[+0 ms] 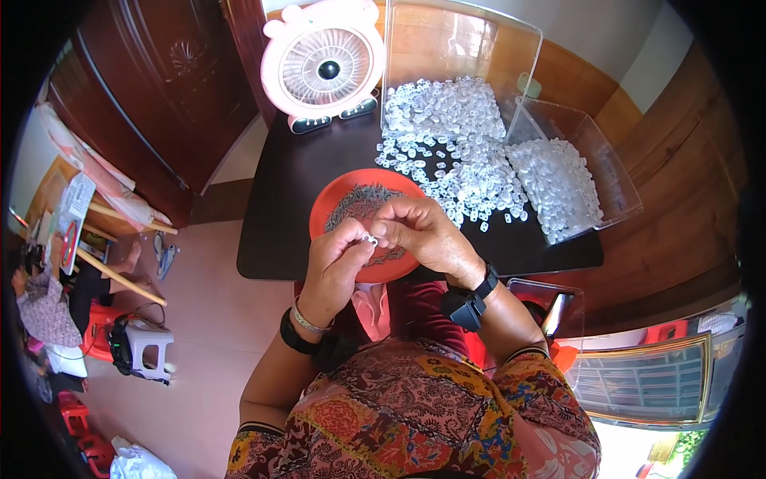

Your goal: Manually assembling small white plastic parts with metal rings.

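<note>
Clear plastic clip (369,238) sat pinched between my left hand (333,267) and right hand (423,231), red dish (327,209) at twelve o'clock.

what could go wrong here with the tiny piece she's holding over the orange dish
The small clear piece is pinched only by the fingertips of the left hand and right hand; it could slip and land on the lap or floor. The loose clear pieces lie near the dark table's edge and could roll off.
</note>
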